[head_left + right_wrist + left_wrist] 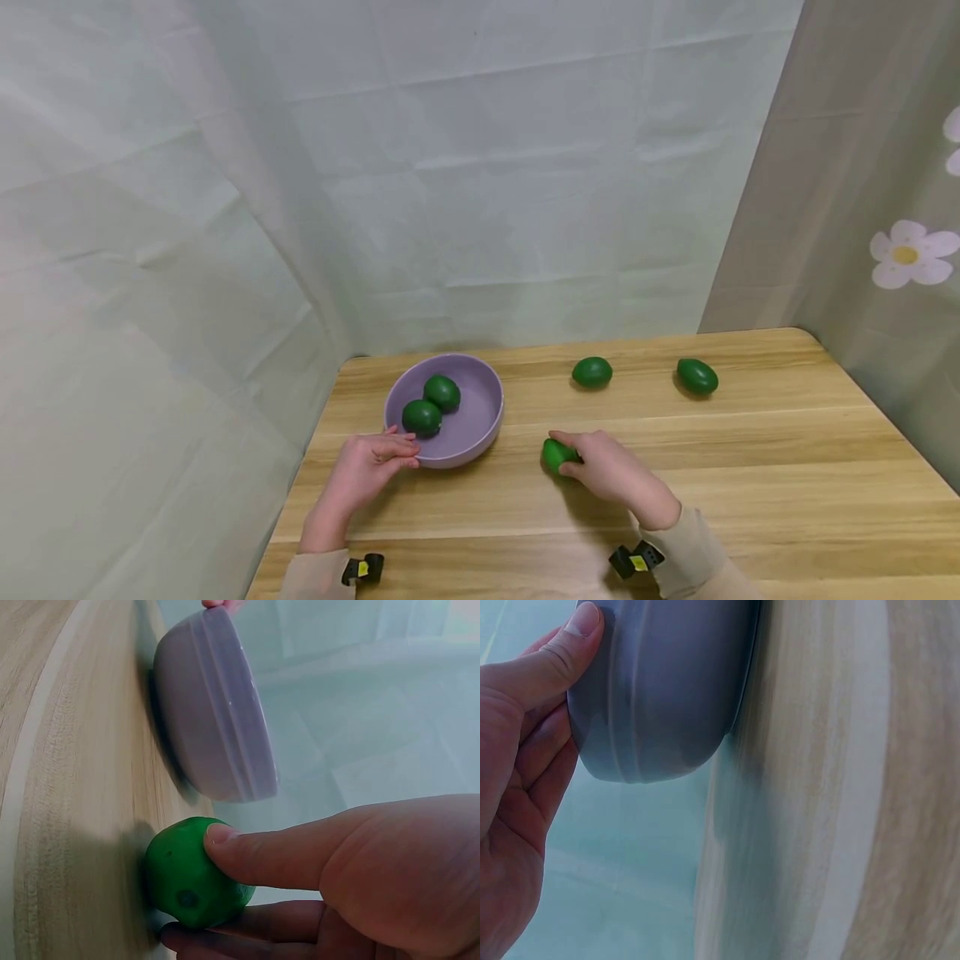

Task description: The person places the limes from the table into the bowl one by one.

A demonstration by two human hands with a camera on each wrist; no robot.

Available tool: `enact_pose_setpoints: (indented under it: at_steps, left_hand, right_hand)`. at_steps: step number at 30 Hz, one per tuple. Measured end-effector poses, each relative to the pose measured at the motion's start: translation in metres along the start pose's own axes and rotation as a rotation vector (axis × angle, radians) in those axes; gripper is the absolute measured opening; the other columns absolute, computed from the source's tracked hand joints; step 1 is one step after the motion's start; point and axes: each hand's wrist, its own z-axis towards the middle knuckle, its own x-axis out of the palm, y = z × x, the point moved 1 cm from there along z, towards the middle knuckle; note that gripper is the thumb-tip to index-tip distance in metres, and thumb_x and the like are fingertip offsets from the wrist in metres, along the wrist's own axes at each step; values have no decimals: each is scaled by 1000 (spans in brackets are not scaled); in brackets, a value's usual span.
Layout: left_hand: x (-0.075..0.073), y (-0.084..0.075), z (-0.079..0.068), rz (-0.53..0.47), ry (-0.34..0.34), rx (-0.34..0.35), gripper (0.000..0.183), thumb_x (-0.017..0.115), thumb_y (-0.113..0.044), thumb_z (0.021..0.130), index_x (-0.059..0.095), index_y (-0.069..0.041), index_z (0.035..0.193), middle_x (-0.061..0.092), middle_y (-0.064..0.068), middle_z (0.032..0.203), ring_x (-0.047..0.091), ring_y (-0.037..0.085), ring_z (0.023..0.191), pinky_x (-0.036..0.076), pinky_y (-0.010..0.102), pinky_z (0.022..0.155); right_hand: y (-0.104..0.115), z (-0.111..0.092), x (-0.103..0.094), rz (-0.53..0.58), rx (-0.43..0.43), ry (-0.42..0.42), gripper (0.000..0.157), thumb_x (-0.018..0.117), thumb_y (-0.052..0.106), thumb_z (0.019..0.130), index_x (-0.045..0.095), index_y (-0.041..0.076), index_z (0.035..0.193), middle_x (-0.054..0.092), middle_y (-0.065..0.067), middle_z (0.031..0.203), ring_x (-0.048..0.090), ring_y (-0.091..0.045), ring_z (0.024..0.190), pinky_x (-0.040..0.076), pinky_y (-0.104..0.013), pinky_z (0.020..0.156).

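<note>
Thumb and fingers of the right hand (609, 471) pinch one bright green fruit (557, 455); whether it touches the wooden table (795, 467) is hard to tell. Toward ten o'clock from it, near but apart, one purple bowl (480, 417) holds two green fruits (422, 418), side by side. One left hand (367, 467) grips the bowl's rim between seven and eight o'clock. Farther out from the pinched fruit, two loose fruits lie well apart: one at one o'clock (592, 372), one at two o'clock (697, 377).
</note>
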Motion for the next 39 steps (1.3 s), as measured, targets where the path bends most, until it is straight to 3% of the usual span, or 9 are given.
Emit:
enact_pose_setpoints:
  at_steps: [16, 24, 39]
  left_hand:
    - [0, 0, -1, -1, 12, -27, 15, 93, -13, 79, 87, -10, 93, 82, -7, 101, 74, 36, 117, 53, 50, 112]
    - [0, 0, 0, -3, 13, -12, 15, 93, -11, 79, 87, -8, 93, 82, -3, 101, 73, 40, 117, 53, 52, 111]
    - [0, -2, -1, 4, 23, -55, 16, 92, -10, 81, 87, -7, 96, 82, -3, 102, 71, 40, 122, 52, 52, 112]
  right_hand:
    - [-3, 2, 0, -10, -43, -1, 51, 80, 6, 96, 65, 4, 146, 72, -17, 133, 64, -20, 101, 58, -44, 85]
    - [-1, 1, 0, -4, -63, -2, 51, 81, 4, 95, 67, 4, 144, 72, -18, 134, 69, -33, 119, 60, -56, 100]
    - [-1, -1, -2, 2, -79, -15, 50, 83, 3, 92, 69, 5, 140, 73, -15, 131, 69, -34, 118, 58, -57, 101]
